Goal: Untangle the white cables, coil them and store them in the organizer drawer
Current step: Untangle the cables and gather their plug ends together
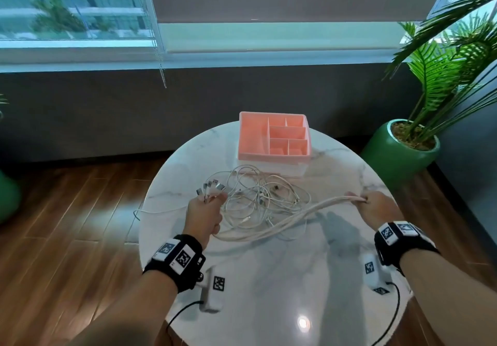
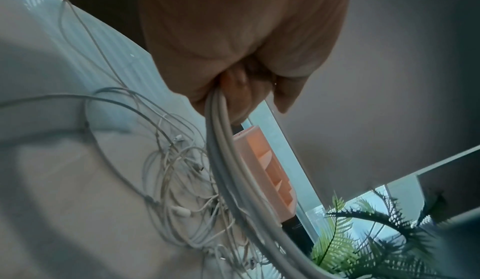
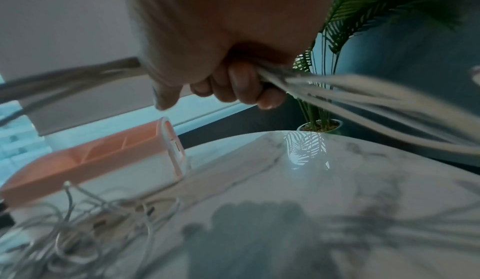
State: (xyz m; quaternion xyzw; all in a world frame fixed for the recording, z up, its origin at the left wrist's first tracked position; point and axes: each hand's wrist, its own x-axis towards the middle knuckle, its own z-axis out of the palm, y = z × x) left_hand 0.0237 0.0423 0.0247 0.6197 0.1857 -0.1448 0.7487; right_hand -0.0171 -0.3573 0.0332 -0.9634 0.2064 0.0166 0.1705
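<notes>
You hold one bundle of white cables between your two hands, several strands side by side; the exact number cannot be told. Its long axis runs from your left hand up and across to your right hand, sagging to the table just past the left grip and rising clear of it toward the right. Your left fingers are curled tight round the strands, and about five plugs fan out beyond that fist, pointing away from you. Your right fingers are curled round the other end of the span.

Between the two grips, on the far side of the bundle, one loose tangle of thinner white cable lies on the marble top. Just beyond it stands one pink organizer, with six open compartments counted from the head view.

The left wrist view shows the strands leaving the underside of your fist, which the head view hides. The right wrist view shows your fingers wrapped under the cables, blurred, and one potted plant beyond the table's edge.
</notes>
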